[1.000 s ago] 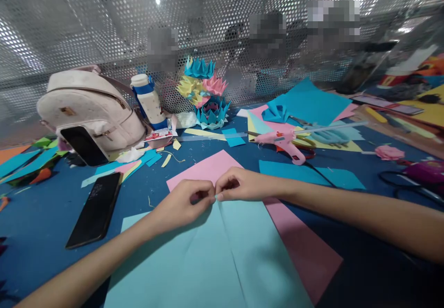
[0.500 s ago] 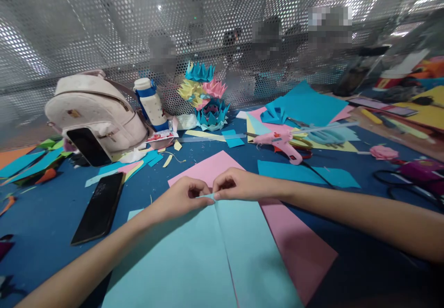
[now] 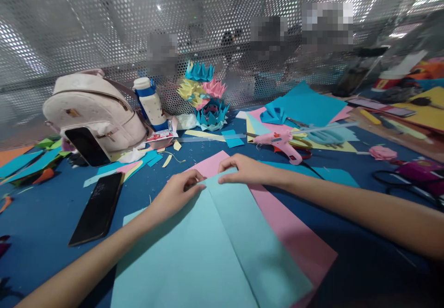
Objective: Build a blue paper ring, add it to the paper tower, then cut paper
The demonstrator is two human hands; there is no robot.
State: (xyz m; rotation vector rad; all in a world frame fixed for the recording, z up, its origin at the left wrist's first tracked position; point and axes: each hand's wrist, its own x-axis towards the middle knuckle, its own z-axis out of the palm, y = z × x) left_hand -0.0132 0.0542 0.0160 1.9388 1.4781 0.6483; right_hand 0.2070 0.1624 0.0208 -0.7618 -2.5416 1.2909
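Observation:
A large light-blue paper sheet (image 3: 180,248) lies in front of me, with a long fold line running down it and its right part a separate flap or layer. Under it, a pink paper sheet (image 3: 294,234) sticks out at the far end and on the right. My left hand (image 3: 182,190) pinches the far edge of the light-blue paper, thumb on top and fingers curled beyond it. Just to the right, my right hand (image 3: 239,169) grips the far corner of the right-hand part, thumb on top, fingers bent over the edge.
A pink glue gun (image 3: 280,144) lies beyond my right hand, with scissors (image 3: 326,137) behind it. Left are a black phone (image 3: 97,208), another phone (image 3: 86,146), a backpack (image 3: 90,104) and a bottle (image 3: 151,104). Folded paper flowers (image 3: 204,90) stand before a perforated metal screen (image 3: 215,30).
My hands have moved apart, the right one up and rightward, the left slightly left. The light-blue paper's far edge has risen in view, and its right part has swung rightward over the pink sheet.

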